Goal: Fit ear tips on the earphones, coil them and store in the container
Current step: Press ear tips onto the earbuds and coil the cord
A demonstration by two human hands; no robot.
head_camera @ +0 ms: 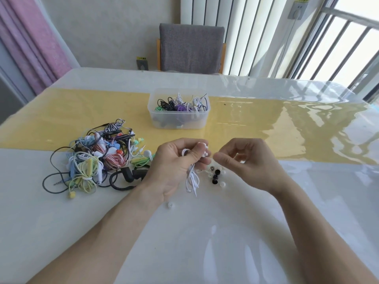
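Left hand (176, 167) is raised just above the bench (61, 232), fingers (184, 144) curled round a set of white earphones (191, 179). The buds (205, 149) stick out at the top of the grip by the thumb; the white cable hangs in loose loops from the palm down toward the bench surface.

Right hand (246, 160) sits just right of the left, apart from it, index tip pointing at the buds. Its fingers are loosely curled; thumb and index look close together, but I can't tell if they're pinching an ear tip, too small and blurred.

Loose ear tips (215, 175) lie on the bench between and below the 2 hands: a few black, several white or clear. 1 more clear tip (169, 205) lies alone nearer the camera, under the left wrist.

Tangled pile of earphones (98, 158) to the left of the left hand: yellow, blue, red-striped, green, black and white cables mixed; a black neckband-style piece (127, 177) lies at its near-right edge.

Clear plastic container (178, 117) stands farther back on the yellow strip (266, 130) across the bench, lid off, holding coiled earphones in black, purple, white and green.

Grey chair (190, 48) behind the far edge, pink curtain (34, 42) at left, window bars (348, 48) at right.
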